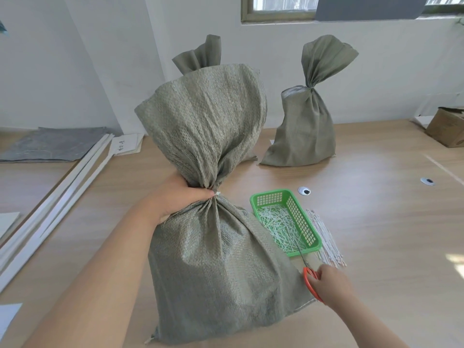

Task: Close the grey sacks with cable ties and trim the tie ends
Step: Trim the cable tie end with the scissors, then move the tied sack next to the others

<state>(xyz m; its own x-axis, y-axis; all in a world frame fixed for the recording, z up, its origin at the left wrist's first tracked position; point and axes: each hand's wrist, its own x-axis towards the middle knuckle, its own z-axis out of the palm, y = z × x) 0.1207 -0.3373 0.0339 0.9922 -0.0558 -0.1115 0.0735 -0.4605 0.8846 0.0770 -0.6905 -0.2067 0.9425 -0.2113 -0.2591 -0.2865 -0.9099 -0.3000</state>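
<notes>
A person's left hand point(180, 200) clamps the tied neck of the grey sack point(216, 262), steadying it at the near edge of the tabletop point(376, 222); the right hand point(330, 282) grips orange scissors point(310, 273), seemingly for trimming.

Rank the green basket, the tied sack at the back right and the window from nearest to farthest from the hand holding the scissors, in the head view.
1. green basket, just ahead of the right hand, on the table.
2. tied sack, standing farther back on the right.
3. window, high on the far wall.
</notes>
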